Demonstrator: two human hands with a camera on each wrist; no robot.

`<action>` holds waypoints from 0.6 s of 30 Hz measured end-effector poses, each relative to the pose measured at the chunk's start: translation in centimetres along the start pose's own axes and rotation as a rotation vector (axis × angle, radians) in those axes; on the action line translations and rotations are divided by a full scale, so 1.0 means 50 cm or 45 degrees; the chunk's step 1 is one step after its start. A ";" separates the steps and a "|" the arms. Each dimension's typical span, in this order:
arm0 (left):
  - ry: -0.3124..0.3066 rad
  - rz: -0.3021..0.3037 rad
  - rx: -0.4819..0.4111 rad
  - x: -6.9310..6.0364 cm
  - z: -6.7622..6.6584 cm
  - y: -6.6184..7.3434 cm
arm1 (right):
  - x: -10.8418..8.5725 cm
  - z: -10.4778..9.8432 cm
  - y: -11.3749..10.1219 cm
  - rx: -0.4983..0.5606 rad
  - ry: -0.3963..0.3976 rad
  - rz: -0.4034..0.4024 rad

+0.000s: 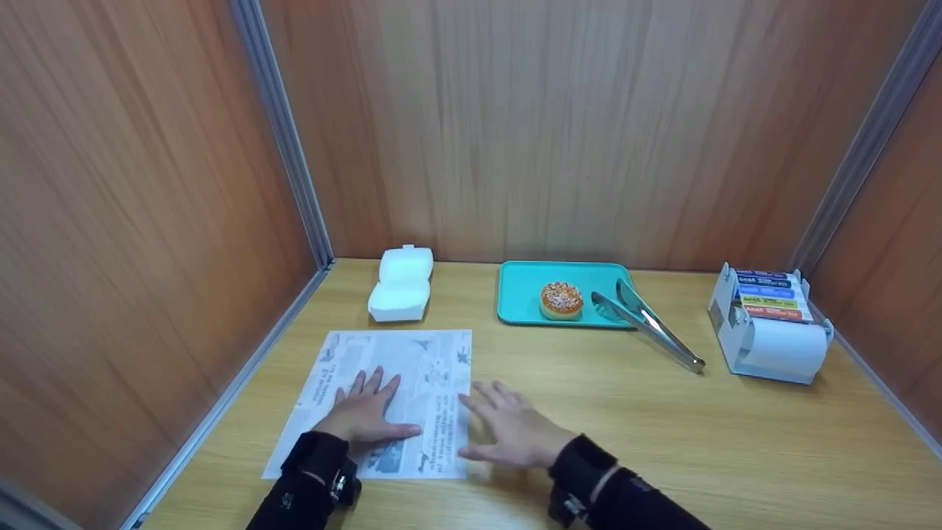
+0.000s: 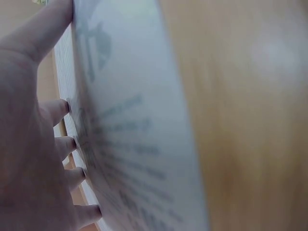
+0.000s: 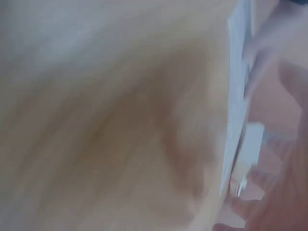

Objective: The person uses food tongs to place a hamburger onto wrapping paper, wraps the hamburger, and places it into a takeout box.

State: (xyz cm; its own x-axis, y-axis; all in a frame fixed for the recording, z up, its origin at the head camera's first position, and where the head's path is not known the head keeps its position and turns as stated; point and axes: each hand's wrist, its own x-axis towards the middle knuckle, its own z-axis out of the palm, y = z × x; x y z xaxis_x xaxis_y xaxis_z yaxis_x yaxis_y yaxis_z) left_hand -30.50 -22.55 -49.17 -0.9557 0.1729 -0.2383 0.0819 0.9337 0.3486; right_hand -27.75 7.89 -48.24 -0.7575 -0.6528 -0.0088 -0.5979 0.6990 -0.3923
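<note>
A printed paper sheet (image 1: 434,361) lies flat on the table in the head view. The left hand (image 1: 366,417) rests on it with fingers spread; in the left wrist view the fingertips of the left hand (image 2: 43,144) touch the printed sheet (image 2: 139,110). At the sheet's right edge is the right hand (image 1: 515,429), fingers spread and holding nothing; whether it touches the paper, I cannot tell. The right wrist view is blurred, with the right hand (image 3: 279,187) beside the edge of the sheet (image 3: 236,96).
Behind the sheet stands an open white foam box (image 1: 399,294). A teal tray (image 1: 519,291) at the back holds a sprinkled bun (image 1: 561,300), and metal tongs (image 1: 655,327) lean over its right side. A white dispenser (image 1: 780,346) with a paper roll stands at the right.
</note>
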 end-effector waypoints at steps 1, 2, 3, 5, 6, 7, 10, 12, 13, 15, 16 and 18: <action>0.001 -0.001 0.002 0.001 0.001 0.001 | 0.009 0.007 -0.011 -0.020 -0.018 0.000; 0.002 0.000 0.004 0.003 0.003 0.002 | 0.016 0.012 -0.022 -0.033 -0.042 0.004; 0.001 0.002 0.003 0.003 0.004 0.004 | 0.022 0.019 -0.030 -0.054 -0.065 0.012; 0.001 0.003 0.000 0.006 0.006 0.009 | 0.030 0.032 -0.043 -0.096 -0.105 0.027; 0.000 0.004 0.000 0.006 0.008 0.011 | 0.033 0.037 -0.047 -0.121 -0.123 0.037; 0.000 0.007 0.001 0.007 0.010 0.013 | 0.034 0.042 -0.051 -0.146 -0.136 0.046; -0.001 0.016 0.000 0.010 0.009 0.015 | 0.039 0.049 -0.055 -0.209 -0.166 0.068; -0.009 0.013 0.002 0.010 0.003 0.009 | 0.041 0.050 -0.057 -0.232 -0.182 0.080; -0.016 0.006 -0.002 0.009 -0.002 0.004 | 0.043 0.050 -0.058 -0.238 -0.190 0.085; -0.052 -0.017 -0.015 0.002 -0.020 -0.012 | 0.047 0.050 -0.062 -0.233 -0.208 0.091; -0.076 -0.037 -0.023 -0.004 -0.030 -0.024 | 0.048 0.049 -0.066 -0.228 -0.216 0.090; -0.130 -0.102 -0.065 -0.020 -0.053 -0.052 | 0.051 0.050 -0.071 -0.213 -0.230 0.091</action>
State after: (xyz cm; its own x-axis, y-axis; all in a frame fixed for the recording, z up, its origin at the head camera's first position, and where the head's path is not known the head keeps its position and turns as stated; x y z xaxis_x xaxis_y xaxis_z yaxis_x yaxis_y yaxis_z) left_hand -30.51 -25.99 -47.43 -0.9245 0.1323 -0.3576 -0.0100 0.9291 0.3697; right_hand -26.89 3.00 -49.18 -0.7491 -0.6312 -0.2010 -0.5912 0.7739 -0.2270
